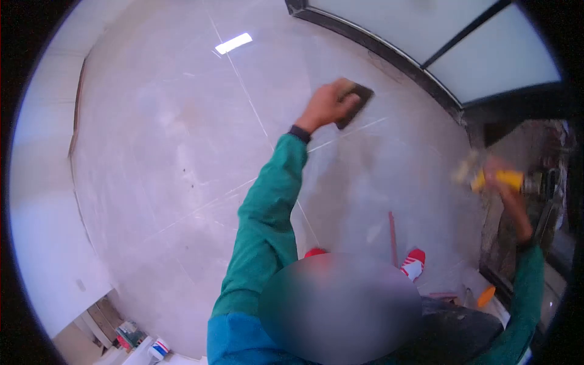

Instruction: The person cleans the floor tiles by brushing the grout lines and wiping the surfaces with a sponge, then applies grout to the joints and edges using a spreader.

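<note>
My left hand (325,104) reaches out in a green sleeve and presses a dark rectangular pad (357,103) flat on the pale glossy tiles (182,152), close to a thin grout line (350,135). A black band sits on that wrist. My right hand (500,182) is at the far right, blurred, gripping a yellow-handled tool (510,179) with a pale end pointing left, held near a rough dark surface. I cannot tell what kind of tool it is.
A dark frame with frosted glass panels (462,55) runs along the top right. Red and white shoes (413,263) stand on the tiles beside a thin reddish stick (392,234). A small can (159,348) and clutter sit at the bottom left; an orange item (485,296) lies lower right.
</note>
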Available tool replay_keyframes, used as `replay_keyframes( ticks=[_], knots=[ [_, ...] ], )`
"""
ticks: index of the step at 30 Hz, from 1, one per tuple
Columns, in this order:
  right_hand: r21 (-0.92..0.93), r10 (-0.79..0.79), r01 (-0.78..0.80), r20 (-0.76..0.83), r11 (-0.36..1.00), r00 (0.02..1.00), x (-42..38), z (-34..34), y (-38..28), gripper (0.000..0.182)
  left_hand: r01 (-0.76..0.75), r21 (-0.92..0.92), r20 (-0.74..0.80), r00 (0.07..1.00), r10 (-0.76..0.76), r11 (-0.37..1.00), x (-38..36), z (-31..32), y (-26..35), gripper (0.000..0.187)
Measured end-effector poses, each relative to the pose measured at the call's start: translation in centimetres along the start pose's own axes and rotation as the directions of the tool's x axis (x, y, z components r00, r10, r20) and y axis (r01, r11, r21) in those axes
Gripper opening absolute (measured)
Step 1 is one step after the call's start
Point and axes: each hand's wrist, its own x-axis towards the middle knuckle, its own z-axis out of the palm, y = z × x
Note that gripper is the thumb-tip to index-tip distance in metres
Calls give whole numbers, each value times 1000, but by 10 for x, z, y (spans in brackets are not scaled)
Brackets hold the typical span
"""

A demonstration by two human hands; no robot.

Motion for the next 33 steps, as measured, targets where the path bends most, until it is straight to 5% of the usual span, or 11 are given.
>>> replay_keyframes(
  ticks=[3, 6, 8, 10, 15, 16, 18, 23, 27, 29, 33],
  knots=[
    [-122, -521, 515, -16, 848, 853, 95, 66, -30, 9, 287, 130, -447, 871, -202, 949, -50, -76, 17, 26],
    [-43, -755, 758, -129, 651, 642, 171, 176, -56, 11, 276, -416, -771, 398, -497, 867, -118, -112, 66, 24],
    [35, -716, 730, -166, 683, 678, 215, 256, -76, 18, 613, -202, -689, 465, -555, 764, -185, -105, 83, 29],
    [185, -601, 626, -175, 758, 780, 237, 315, -110, 25, 709, -45, -537, 577, -615, 704, -239, -73, 113, 31],
    [292, -313, 322, -80, 900, 946, 255, 397, -140, 26, 824, -309, -297, 391, -871, 475, -297, 11, 183, 29],
    [287, -309, 313, -61, 905, 949, 254, 407, -129, 26, 808, -400, -323, 317, -892, 432, -296, 19, 189, 29],
    [301, -718, 713, -113, 634, 687, 244, 416, -97, 22, 783, -497, -334, 226, -915, 375, -299, 26, 195, 28],
    [298, -769, 709, 270, 639, 580, 195, 324, -30, 14, 786, -454, -288, 317, -904, 420, -301, 48, 182, 27],
    [87, -585, 595, 342, 799, 735, 144, 177, 31, 12, 771, -443, -190, 417, -889, 457, -315, 66, 188, 28],
    [-69, -382, 411, 257, 909, 888, 115, 102, 77, 13, 786, -505, -108, 354, -929, 358, -316, 70, 201, 31],
    [-207, -244, 262, 111, 942, 963, 84, 6, 99, 15, 816, -411, -92, 406, -909, 406, -338, 97, 200, 32]
  ],
)
